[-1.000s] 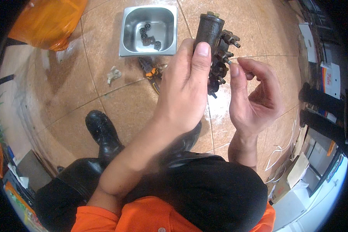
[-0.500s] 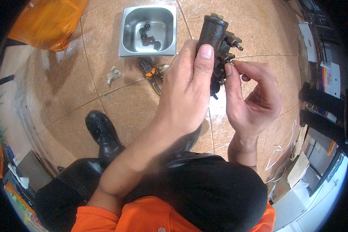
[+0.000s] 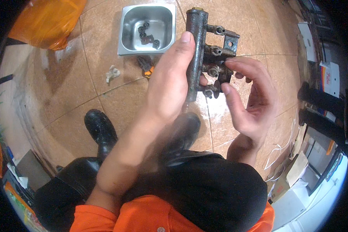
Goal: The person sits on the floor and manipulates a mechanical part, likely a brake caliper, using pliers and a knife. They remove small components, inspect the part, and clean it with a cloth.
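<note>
My left hand [image 3: 168,77] is closed around a dark, greasy metal pipe manifold [image 3: 198,50], held nearly upright above the floor. A brass plug [image 3: 197,8] caps its far end. Several short nozzles [image 3: 217,50] stick out along its right side, by a flat bracket with a hole [image 3: 231,43]. My right hand [image 3: 255,96] is curved beside the lower nozzles, thumb and fingers apart; its fingertips are at the bracket's edge. No separate part shows between them. Beyond my left hand, a steel pan [image 3: 124,38] holds several small dark round parts [image 3: 146,33].
Pliers with orange and black handles [image 3: 147,67] lie partly behind my left hand. A crumpled whitish scrap [image 3: 112,74] rests on the tiled floor. My black boots [image 3: 100,127] stand below. An orange bag [image 3: 46,23] is at far left; a white cable [image 3: 276,154] and boxes [image 3: 292,174] line the right.
The manifold has moved left and turned, so its nozzles now face up into view. My right thumb and fingers, pinched at a nozzle before, have spread apart.
</note>
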`<state>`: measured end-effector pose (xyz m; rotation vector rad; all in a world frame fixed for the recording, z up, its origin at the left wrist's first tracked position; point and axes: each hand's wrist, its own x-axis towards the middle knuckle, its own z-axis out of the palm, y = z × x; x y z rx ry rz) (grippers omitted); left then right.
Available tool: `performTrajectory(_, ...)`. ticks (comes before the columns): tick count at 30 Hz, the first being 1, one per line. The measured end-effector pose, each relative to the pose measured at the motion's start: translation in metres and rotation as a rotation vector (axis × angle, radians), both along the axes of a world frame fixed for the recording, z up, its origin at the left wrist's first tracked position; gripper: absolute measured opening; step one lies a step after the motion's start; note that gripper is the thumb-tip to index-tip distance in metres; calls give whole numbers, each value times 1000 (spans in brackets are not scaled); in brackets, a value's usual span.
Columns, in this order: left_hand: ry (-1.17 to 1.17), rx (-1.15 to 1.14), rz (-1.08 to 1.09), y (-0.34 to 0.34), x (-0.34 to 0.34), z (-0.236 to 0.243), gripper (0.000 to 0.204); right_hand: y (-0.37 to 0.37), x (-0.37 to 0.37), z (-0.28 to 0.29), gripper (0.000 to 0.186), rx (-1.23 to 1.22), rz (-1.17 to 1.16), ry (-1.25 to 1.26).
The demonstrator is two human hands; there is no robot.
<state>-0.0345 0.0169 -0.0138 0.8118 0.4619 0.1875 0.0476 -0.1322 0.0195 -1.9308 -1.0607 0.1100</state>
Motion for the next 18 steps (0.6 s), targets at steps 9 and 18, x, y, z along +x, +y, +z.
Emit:
performTrajectory(9,1,-118,-99,5,-3,-13,39,-4,-3,3,37,-168,40,-191)
performTrajectory(18,20,-66,-56,2,-1,-10,40,-2,-6,-7,38,-196,6,-252)
